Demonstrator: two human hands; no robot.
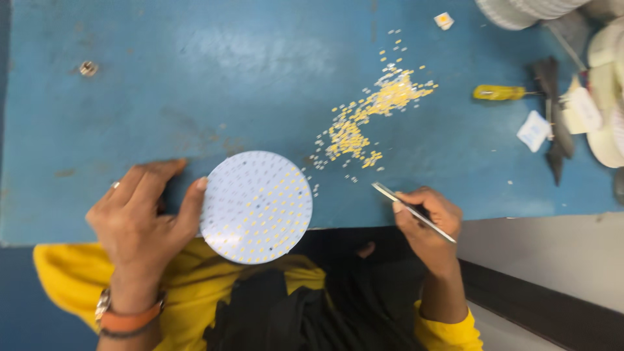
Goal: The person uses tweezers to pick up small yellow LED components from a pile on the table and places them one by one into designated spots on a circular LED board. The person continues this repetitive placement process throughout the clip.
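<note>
left hand (140,218): we see it curled round the edge of the disc (255,207), thumb on the rim.
right hand (426,221): closed on tweezers (411,211), tips empty as far as we can tell.
disc: half over the tabletop (162,84) edge, above the lap.
chips (364,117): loose pile just beyond the tweezers.
risk: we judge the disc could tip, shedding placed chips; a sleeve could scatter the pile.
</note>
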